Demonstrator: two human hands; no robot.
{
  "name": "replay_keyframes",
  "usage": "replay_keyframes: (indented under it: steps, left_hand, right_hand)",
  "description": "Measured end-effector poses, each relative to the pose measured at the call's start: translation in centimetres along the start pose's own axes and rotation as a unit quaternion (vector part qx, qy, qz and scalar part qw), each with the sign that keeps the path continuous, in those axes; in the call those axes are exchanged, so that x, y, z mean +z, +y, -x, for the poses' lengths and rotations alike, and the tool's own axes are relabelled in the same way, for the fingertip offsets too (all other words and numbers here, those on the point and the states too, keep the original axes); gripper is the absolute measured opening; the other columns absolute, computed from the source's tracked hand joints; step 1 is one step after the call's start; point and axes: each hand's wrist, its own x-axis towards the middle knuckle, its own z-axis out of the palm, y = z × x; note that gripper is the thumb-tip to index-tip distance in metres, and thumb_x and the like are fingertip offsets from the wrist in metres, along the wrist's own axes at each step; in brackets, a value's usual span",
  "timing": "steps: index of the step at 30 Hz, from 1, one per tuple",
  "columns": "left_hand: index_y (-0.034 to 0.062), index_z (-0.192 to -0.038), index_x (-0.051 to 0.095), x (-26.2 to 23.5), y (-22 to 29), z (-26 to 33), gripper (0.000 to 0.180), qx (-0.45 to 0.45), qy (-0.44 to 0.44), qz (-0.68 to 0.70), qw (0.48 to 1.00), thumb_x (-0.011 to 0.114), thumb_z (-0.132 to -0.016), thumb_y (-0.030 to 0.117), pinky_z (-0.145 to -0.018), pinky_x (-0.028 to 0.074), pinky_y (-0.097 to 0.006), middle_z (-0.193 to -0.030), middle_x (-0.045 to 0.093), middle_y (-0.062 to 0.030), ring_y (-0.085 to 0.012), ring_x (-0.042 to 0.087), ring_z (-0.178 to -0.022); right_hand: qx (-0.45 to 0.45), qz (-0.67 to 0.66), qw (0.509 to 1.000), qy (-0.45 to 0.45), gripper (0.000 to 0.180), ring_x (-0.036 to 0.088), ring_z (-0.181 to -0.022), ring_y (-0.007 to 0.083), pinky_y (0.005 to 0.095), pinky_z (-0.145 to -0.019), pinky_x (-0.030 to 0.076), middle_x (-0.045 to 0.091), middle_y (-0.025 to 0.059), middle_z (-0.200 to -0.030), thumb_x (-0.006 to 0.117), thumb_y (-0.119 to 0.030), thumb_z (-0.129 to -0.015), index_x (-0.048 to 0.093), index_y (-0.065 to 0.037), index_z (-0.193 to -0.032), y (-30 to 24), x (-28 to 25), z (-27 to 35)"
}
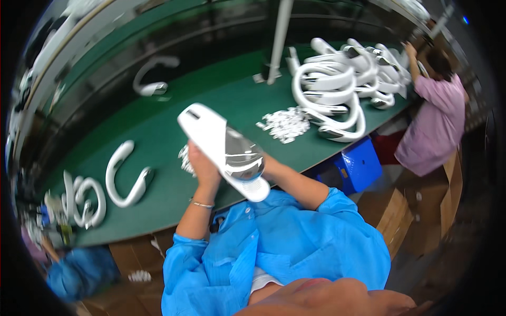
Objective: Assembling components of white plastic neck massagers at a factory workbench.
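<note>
A white, curved, U-shaped device [203, 131] with a shiny silver panel is held up in front of my chest, seen nearly along its length. It has a dark slot at its upper end and a patch of small holes at its lower end. My left hand [203, 167] is closed on its left side, the fingers partly hidden behind it. My right hand [270, 166] grips the right side near the silver panel, with most of its fingers hidden. Beside my left hand lies a small heap of white pieces [185, 160], partly covered.
On the green table [221, 89] stands a large pile of similar white devices [329, 87], with small white pieces [287, 125] nearby. Single devices [118, 171] lie left. A pole [279, 42] rises behind. A blue bin [361, 164], cardboard boxes [421, 210] and co-workers [435, 116] flank the table.
</note>
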Motion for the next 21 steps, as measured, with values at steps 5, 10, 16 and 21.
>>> replay_keyframes:
  steps: [5, 10, 16, 21]
  left_hand:
    - [-0.0007, -0.113, 0.052, 6.8, 0.6, -2.2, 0.028, 0.023, -0.153, -0.060, 0.986, 0.057, -0.086, 0.004, -0.076, 0.049, -0.026, -0.097, 0.062, -0.0058, -0.0127, 0.060, -0.088]
    - [0.0022, -0.124, 0.049, 12.6, 3.5, -6.7, 0.046, -0.056, -0.322, -0.166, 0.931, 0.064, -0.084, 0.020, -0.076, 0.051, -0.029, -0.118, 0.054, -0.0123, -0.0172, 0.058, -0.100]
    - [0.0050, -0.116, 0.057, 6.7, 2.5, -17.9, 0.034, 0.064, -0.156, -0.395, 0.903, 0.059, -0.087, 0.023, -0.070, 0.050, -0.026, -0.109, 0.060, -0.0070, -0.0157, 0.059, -0.095]
    - [0.0024, -0.111, 0.060, -3.1, 1.9, -27.2, 0.030, 0.128, -0.014, -0.552, 0.824, 0.058, -0.086, 0.018, -0.063, 0.050, -0.026, -0.099, 0.064, -0.0085, -0.0152, 0.061, -0.085]
  right_hand:
    - [0.023, -0.079, 0.995, 0.059, 0.026, 0.061, -0.087, 0.0118, 0.0258, -0.078, 0.050, 0.063, 0.0080, -0.102, 0.053, -0.012, -0.091, 0.057, 0.003, -0.112, -4.3, -2.4, 4.2]
    - [-0.228, -0.128, 0.942, 0.212, 0.029, 0.064, -0.085, 0.0173, 0.0331, -0.078, 0.053, 0.064, 0.0105, -0.098, 0.052, -0.022, -0.090, 0.057, 0.000, -0.109, -8.7, -15.5, 7.8]
    - [-0.393, 0.020, 0.790, 0.471, 0.015, 0.061, -0.064, 0.0124, 0.0264, -0.055, 0.049, 0.061, 0.0030, -0.075, 0.064, -0.020, -0.083, 0.061, -0.006, -0.088, -26.1, -37.7, 14.7]
    - [-0.282, 0.126, 0.652, 0.693, 0.030, 0.062, -0.051, 0.0226, 0.0352, -0.043, 0.051, 0.064, 0.0169, -0.071, 0.065, -0.021, -0.078, 0.058, 0.008, -0.084, -34.6, -54.0, 18.9]
